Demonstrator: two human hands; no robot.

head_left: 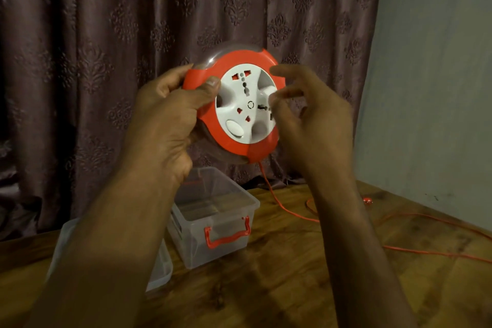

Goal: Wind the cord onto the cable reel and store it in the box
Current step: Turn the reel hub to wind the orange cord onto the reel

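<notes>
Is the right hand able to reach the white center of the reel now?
Probably yes. The right hand is open with its fingertips already at the white hub, and the left hand grips only the reel's red rim, so nothing blocks it.

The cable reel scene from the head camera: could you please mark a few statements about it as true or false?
1. The left hand grips the cable reel by its rim. True.
2. The cord is fully wound in. False: much of it lies loose across the wooden table.
3. The clear box stands open, its lid off beside it. True.
4. The reel rests inside the box. False: it is held up in the air above the table.
5. The right hand presses flat on the table. False: it is raised at the reel's white face, fingers curled.
</notes>
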